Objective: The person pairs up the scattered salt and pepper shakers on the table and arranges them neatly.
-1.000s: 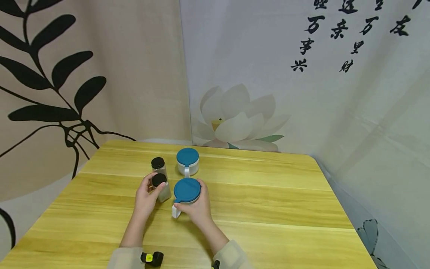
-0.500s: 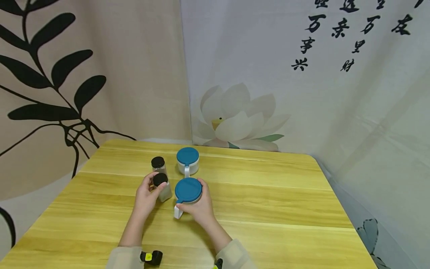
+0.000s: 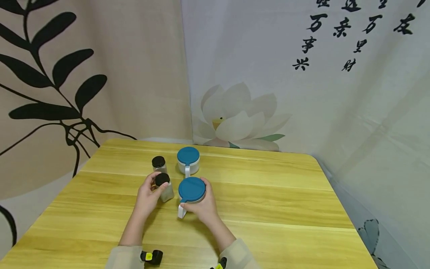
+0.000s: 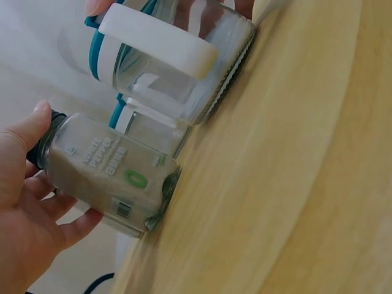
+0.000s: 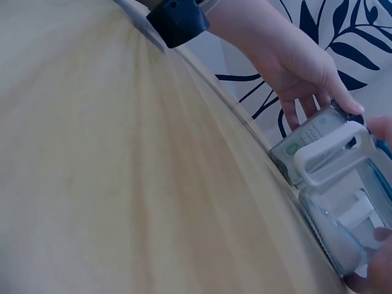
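My left hand [image 3: 146,194] pinches a white pepper shaker bottle [image 4: 104,168] near its black cap, thumb on one side and fingers on the other. The bottle stands on the table and holds pale powder. Just to its right, my right hand [image 3: 205,205] grips a clear glass seasoning jar [image 3: 192,189] with a blue lid and a white handle. Its thumb lies near the handle, its fingers round the far side. In the left wrist view, white grains show inside this jar [image 4: 177,61]. Only part of the right hand [image 5: 381,263] appears in the right wrist view.
Behind the held bottle stands a second black-capped bottle [image 3: 159,163], partly hidden. A second blue-lidded jar [image 3: 188,160] with a white handle is behind the held jar. All rest on a wooden table [image 3: 285,201], with printed curtains [image 3: 242,74] behind its far edge.
My right hand has shifted the front jar slightly to the right, widening the gap to the bottle. My left hand and its bottle have moved a little right too. The rear containers stay put.
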`<state>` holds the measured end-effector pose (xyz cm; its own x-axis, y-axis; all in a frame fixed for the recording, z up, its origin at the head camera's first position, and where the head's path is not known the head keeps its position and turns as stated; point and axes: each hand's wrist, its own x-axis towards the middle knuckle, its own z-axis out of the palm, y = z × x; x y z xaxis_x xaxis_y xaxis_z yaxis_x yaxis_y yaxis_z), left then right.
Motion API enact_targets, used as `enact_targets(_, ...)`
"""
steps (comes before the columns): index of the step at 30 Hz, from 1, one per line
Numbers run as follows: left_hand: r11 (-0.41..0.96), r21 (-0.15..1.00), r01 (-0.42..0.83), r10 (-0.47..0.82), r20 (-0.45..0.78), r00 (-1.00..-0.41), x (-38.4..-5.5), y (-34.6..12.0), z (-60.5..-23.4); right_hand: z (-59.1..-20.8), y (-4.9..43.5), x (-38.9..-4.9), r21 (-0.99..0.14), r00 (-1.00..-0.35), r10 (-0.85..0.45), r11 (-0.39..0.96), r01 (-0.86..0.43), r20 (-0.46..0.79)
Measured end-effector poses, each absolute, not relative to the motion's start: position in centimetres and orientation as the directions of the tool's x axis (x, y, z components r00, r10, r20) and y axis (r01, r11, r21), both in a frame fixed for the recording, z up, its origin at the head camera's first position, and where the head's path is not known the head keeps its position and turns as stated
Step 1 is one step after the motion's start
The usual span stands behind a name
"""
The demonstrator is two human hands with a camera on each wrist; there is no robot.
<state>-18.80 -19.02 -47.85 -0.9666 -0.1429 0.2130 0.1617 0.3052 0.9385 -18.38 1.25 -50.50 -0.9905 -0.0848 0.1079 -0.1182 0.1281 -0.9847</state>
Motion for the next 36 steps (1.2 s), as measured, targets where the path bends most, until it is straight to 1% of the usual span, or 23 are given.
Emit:
enact_targets(12, 0.304, 0.936, 0.177, -0.124, 0.223, -0.967, -18.7, -18.7, -47.5, -50.1, 2.6, -18.6, -0.986, -0.991, -0.100, 0.126, -0.105, 0.092)
enact_targets(22, 0.327, 0.918, 0.224, -0.104, 0.271, -0.957, -18.7, -18.4, -47.0, -50.0, 3.7, -18.9, -0.983, -0.984, -0.114, 0.104, -0.149, 0.137)
enact_targets(25, 0.336, 0.916, 0.218, -0.089, 0.261, -0.961, -18.4, -18.0, -46.2, -49.9, 4.1, -19.0, -0.983, -0.983, -0.116, 0.098, -0.156, 0.144)
enact_targets(30, 0.338, 0.914, 0.224, -0.066, 0.261, -0.963, -18.7, -17.8, -46.1, -47.5, 4.8, -18.1, -0.981, -0.979, -0.139, 0.102, -0.165, 0.150)
enact_targets(32, 0.336, 0.911, 0.238, -0.060, 0.273, -0.960, -19.0, -17.9, -46.8, -46.4, 5.1, -17.6, -0.981, -0.977, -0.149, 0.103, -0.166, 0.150)
enact_targets(36, 0.348, 0.906, 0.242, -0.048, 0.275, -0.960, -19.1, -17.5, -46.8, -46.2, 5.5, -17.6, -0.980, -0.976, -0.159, 0.111, -0.165, 0.146)
